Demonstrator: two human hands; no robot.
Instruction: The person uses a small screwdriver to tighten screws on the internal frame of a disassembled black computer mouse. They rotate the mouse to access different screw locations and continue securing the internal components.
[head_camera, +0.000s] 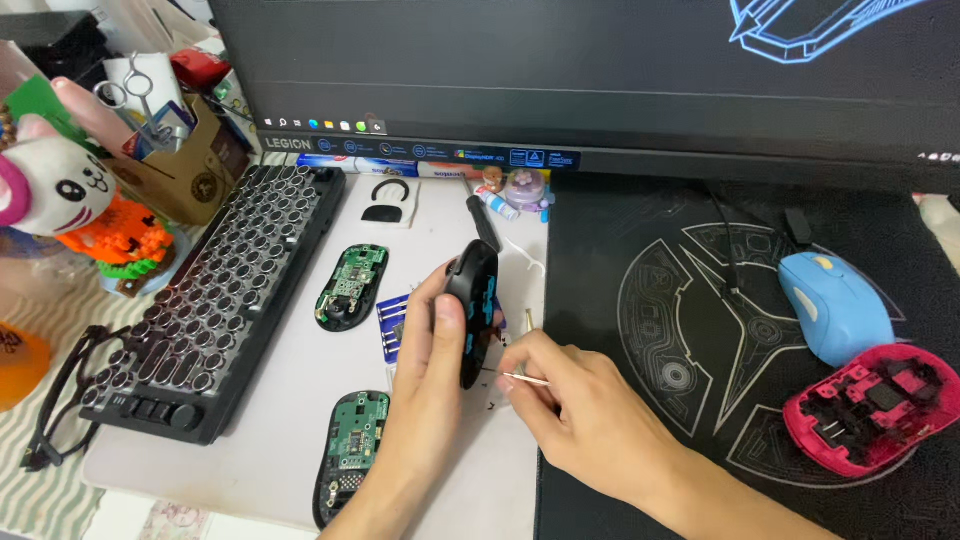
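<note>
Black mouse shell with blue patches on its underside, held on edge above the white mat in the middle of the table, just left of the black mouse pad. Left hand wraps it from below, grip closed around the shell, thumb on the near face. Right hand just beside it, fingertips pinched shut on a thin pale stick whose tip points at the shell's lower edge. Under the shell a blue screwdriver-bit holder lies on the mat. Two open mouse bases with green circuit boards: one up-left of the hands, one at the near edge beside the left wrist. Black round-key keyboard angled along the mat's left. Further right on the pad, a blue mouse touching a pink opened mouse shell. Monitor behind.
</note>
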